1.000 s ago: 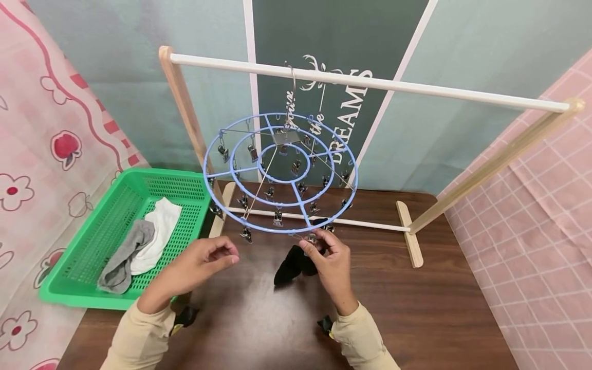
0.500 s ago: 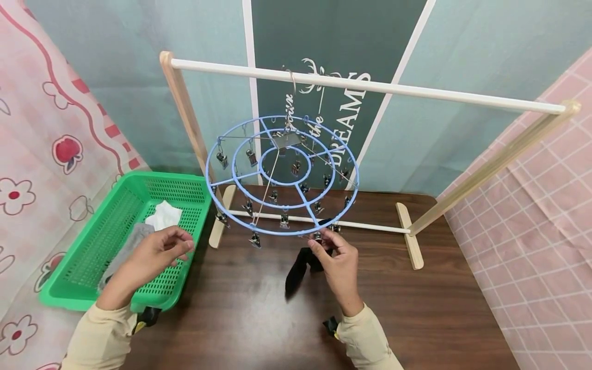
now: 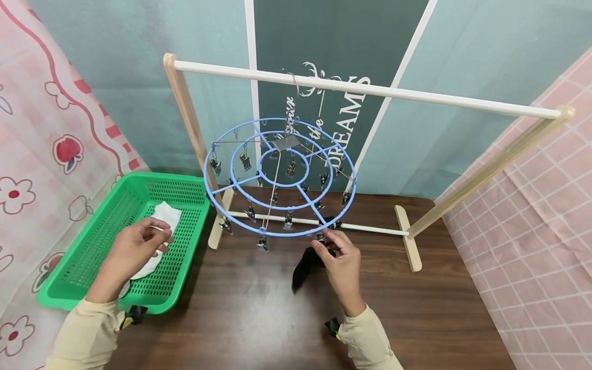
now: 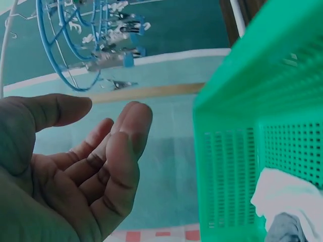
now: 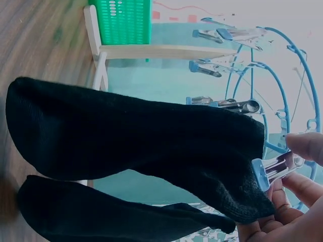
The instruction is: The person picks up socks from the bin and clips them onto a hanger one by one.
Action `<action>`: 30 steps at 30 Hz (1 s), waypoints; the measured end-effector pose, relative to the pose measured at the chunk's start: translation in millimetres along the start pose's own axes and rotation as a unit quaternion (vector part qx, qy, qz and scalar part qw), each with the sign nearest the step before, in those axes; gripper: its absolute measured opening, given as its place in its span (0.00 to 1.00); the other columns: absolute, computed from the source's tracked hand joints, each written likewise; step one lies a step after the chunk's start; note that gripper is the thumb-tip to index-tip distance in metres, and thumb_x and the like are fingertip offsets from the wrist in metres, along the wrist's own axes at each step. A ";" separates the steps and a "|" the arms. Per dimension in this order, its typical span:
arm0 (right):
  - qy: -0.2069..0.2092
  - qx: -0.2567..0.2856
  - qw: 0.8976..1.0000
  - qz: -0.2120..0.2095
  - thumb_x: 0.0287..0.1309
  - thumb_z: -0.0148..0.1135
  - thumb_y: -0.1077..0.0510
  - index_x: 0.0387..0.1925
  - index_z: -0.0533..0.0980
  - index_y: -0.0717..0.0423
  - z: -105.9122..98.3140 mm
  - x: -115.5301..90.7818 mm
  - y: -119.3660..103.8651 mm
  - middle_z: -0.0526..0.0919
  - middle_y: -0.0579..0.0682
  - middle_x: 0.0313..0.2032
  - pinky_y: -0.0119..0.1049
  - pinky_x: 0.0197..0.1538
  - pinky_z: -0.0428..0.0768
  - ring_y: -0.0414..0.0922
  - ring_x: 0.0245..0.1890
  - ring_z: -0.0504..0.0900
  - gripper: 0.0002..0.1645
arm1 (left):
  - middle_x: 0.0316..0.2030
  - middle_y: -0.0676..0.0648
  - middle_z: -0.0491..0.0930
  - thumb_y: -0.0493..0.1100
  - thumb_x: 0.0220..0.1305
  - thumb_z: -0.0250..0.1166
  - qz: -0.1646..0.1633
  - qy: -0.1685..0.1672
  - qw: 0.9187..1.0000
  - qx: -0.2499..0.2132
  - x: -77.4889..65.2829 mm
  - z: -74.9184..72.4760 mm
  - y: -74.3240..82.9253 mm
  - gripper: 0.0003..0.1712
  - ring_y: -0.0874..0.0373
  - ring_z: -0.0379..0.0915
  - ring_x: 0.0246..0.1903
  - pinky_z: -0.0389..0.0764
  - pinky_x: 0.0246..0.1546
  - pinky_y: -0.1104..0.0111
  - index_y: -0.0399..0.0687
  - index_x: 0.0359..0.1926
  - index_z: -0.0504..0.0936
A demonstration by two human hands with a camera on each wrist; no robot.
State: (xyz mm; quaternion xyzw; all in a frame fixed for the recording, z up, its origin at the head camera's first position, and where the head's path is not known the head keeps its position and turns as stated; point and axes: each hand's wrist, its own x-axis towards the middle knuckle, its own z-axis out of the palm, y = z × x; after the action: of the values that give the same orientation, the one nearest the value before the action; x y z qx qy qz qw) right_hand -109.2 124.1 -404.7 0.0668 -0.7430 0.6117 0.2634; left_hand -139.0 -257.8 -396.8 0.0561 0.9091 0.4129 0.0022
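Note:
In the head view my right hand [image 3: 342, 267] is at the front rim of a round blue drying hanger [image 3: 311, 204]. Thumb and fingers pinch a metal clip [image 5: 277, 166], whose blue tips are on the cuff of a black sock [image 5: 136, 131]. Another black sock [image 5: 111, 212] hangs beside it. My left hand [image 3: 131, 252] hovers over the green basket [image 3: 46, 298], fingers loosely bent and holding nothing. A white sock [image 4: 287, 194] and a grey sock [image 4: 285, 229] lie in that basket, partly hidden by the left hand in the head view.
The hanger hooks onto a white rail [image 3: 370, 91] with wooden posts [image 3: 490, 169]. Several other metal clips [image 3: 262, 242] dangle from its rings. Rack feet [image 3: 408, 239] stand on the dark wooden table [image 3: 259, 318]. Patterned cloth [image 3: 28, 154] borders the left side.
My left hand has moved left, from in front of the hanger to above the basket. The right hand stays on the clip, shifting slightly right, while the hanger has turned a little.

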 end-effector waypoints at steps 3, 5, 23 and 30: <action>0.005 0.002 1.000 -0.001 0.44 0.67 0.79 0.39 0.79 0.79 -0.8 0.4 0.9 0.79 0.70 0.33 0.26 0.37 0.76 0.41 0.31 0.77 0.15 | 0.31 0.42 0.84 0.41 0.71 0.54 0.005 0.031 0.999 0.038 1.1 -4.5 -5.3 0.12 0.61 0.80 0.24 0.77 0.23 0.70 0.34 0.46 0.75; 0.008 0.003 1.000 0.001 0.44 0.67 0.79 0.39 0.79 0.79 -1.4 0.6 2.0 0.79 0.70 0.32 0.26 0.37 0.76 0.42 0.32 0.77 0.15 | 0.30 0.42 0.84 0.40 0.70 0.54 0.011 0.054 0.996 0.066 1.4 -7.7 -8.1 0.11 0.60 0.80 0.23 0.75 0.21 0.70 0.35 0.45 0.76; 0.020 -0.022 0.999 0.026 0.47 0.68 0.77 0.42 0.79 0.76 -8.0 0.5 2.9 0.79 0.69 0.33 0.39 0.40 0.73 0.49 0.35 0.76 0.17 | 0.30 0.36 0.82 0.42 0.68 0.56 -0.027 0.085 0.988 0.128 13.7 -32.8 -34.2 0.14 0.54 0.76 0.20 0.69 0.17 0.65 0.33 0.46 0.75; 0.024 -0.031 0.999 0.031 0.48 0.67 0.76 0.43 0.79 0.74 -9.7 1.5 2.4 0.79 0.68 0.33 0.47 0.41 0.72 0.53 0.36 0.75 0.16 | 0.32 0.35 0.82 0.45 0.69 0.54 -0.068 0.053 0.989 0.124 20.3 -40.4 -41.7 0.19 0.57 0.75 0.23 0.70 0.20 0.64 0.32 0.50 0.73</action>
State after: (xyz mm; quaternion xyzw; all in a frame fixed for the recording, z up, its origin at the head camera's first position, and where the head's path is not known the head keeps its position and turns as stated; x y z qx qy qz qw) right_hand -108.5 134.1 -405.0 0.0210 -0.7569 0.5974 0.2641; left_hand -165.4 -313.3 -400.6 -0.0277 0.9537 0.2985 -0.0246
